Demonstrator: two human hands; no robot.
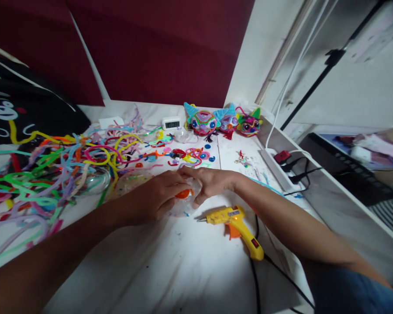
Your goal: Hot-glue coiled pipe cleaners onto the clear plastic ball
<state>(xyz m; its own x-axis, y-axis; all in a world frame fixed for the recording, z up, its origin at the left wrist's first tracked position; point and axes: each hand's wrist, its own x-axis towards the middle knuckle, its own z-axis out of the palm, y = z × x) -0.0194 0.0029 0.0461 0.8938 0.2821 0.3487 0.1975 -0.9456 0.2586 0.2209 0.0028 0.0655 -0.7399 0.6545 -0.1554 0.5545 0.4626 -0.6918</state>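
Note:
My left hand and my right hand meet over a clear plastic half-shell on the white table. An orange piece shows between the fingers. My left hand curls round the shell from the left. My right hand's fingers press on it from the right, and its fingertips touch my left hand. A yellow glue gun with an orange trigger lies just right of the hands, nozzle pointing left, cord trailing toward me.
A heap of coloured pipe cleaners covers the left of the table. Three finished pipe-cleaner cat faces stand at the back beside a small white clock. A white power strip with plugs lies at the right edge.

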